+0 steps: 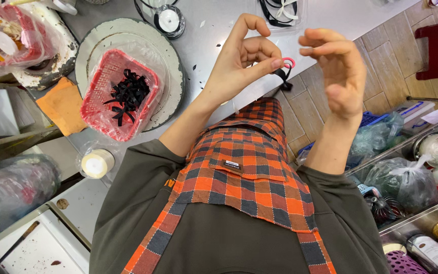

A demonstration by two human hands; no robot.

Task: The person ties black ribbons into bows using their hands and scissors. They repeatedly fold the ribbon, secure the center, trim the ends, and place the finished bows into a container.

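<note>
Left hand (242, 61) raised over the grey table (214, 43), thumb and forefinger pinched on a small pink ring (289, 62) with a black ribbon (283, 76) hanging under it; the other fingers are curled loosely. Right hand (336, 71) just beside the ring, fingers half bent and spread, gripping nothing, fingertips close to the ring but not touching. Beyond the left wrist, a red basket (119, 94) lined with clear plastic holds more black ribbon bows. Orange checked apron (244, 172) sits below both forearms.
</note>
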